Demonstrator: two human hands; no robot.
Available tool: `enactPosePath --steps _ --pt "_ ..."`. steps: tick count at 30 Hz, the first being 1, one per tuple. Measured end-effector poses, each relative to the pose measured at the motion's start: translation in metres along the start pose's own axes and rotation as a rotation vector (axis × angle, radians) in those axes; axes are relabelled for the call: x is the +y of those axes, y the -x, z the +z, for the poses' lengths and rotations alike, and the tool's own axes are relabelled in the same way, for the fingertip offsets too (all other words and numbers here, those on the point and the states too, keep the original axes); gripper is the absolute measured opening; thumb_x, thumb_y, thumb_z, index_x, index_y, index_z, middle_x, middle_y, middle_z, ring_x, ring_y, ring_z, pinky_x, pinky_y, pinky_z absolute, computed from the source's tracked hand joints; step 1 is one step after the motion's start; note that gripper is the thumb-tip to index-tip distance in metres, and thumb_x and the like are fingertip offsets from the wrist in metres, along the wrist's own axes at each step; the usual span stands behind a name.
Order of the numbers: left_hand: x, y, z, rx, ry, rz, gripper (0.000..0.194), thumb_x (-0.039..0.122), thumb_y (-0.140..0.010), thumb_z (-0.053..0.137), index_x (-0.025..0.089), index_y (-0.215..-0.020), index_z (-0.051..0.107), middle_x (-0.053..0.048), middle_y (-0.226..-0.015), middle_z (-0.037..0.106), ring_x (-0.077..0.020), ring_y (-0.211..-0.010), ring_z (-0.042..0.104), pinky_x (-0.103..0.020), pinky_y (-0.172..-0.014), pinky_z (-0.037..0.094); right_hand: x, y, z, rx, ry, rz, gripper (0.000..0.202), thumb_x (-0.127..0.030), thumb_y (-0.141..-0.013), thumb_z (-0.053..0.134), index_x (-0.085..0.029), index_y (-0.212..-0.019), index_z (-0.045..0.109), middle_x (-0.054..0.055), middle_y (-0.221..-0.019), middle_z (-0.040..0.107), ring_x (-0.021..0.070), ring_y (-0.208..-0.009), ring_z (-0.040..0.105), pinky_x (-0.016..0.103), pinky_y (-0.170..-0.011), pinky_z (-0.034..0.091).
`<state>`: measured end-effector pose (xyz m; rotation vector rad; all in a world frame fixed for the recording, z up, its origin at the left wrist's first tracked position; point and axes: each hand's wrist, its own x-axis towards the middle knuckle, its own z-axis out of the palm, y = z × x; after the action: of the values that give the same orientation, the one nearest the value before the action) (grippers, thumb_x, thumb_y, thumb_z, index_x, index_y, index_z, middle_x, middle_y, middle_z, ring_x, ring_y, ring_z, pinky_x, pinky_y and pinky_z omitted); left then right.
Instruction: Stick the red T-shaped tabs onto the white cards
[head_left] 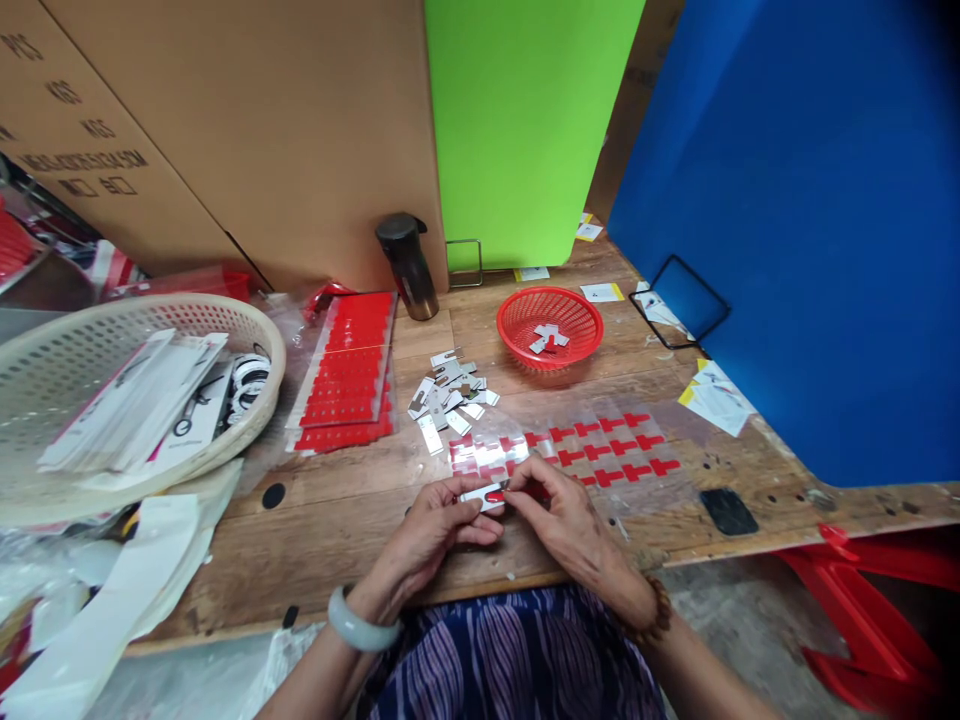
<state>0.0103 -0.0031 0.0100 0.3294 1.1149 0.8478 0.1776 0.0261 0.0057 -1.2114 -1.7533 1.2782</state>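
- Head view: left hand (431,525) and right hand (559,515) meet at the near table edge, both pinching one small white strip (482,495) with a red tab between fingertips; fingers cover most of it, detail unreadable.
- Strip sits just in front of a clear sheet (600,445) carrying rows of red T-shaped stickers; the sheet's left end is partly hidden by the hands.
- Loose pile of small white pieces (450,395) lies behind the sheet; a few more sit in a red basket (550,327).
- Stack of red sticker sheets (346,375) to the left, beside a cream basket (259,330) cut off by the frame edge.
- Surface: worn wooden table (337,530), dark flask (409,265) at the back.
- Backdrop: cardboard boxes (225,120), green panel (525,120), blue panel (810,200).
- Box print partly readable: "PCS", "KGS"; the rest too skewed to read.
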Motion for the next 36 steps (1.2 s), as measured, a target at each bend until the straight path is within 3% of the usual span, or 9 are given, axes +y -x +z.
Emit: enactPosePath --steps 19,30,36 --pt "0.0001 -0.0011 0.0033 0.014 -0.056 0.016 0.034 0.009 -0.072 0.067 0.005 -0.106 0.063 -0.013 -0.078 0.073 -0.0135 -0.057 0.069 -0.019 -0.058 0.055 0.0103 0.0008 0.0047 0.014 0.004 -0.004 0.01 -0.012 -0.079 0.051 -0.021 -0.074 0.05 -0.003 -0.071 0.055 0.0124 -0.067 0.052 0.024 -0.062 0.041" --pt "-0.0011 -0.0015 0.001 0.001 -0.056 0.023 0.034 0.019 -0.076 0.069 0.005 -0.106 0.063 -0.014 -0.08 0.073 -0.0158 -0.063 0.07 -0.02 -0.06 0.056 0.0098 0.0012 0.0066 0.029 0.012 0.018 0.01 -0.012 -0.079 0.052 -0.021 -0.074 0.051 -0.003 -0.072 0.056 0.0125 -0.067 0.053 0.024 -0.063 0.041" --pt "-0.0029 -0.0028 0.0015 0.016 -0.059 0.027 0.039 0.017 -0.068 0.077 0.006 -0.103 0.064 -0.013 -0.084 0.073 -0.0156 -0.064 0.07 -0.02 -0.06 0.056 0.01 0.001 0.0086 0.038 -0.004 0.024 0.01 -0.012 -0.078 0.052 -0.021 -0.074 0.052 -0.003 -0.072 0.056 0.0123 -0.066 0.052 0.024 -0.062 0.041"
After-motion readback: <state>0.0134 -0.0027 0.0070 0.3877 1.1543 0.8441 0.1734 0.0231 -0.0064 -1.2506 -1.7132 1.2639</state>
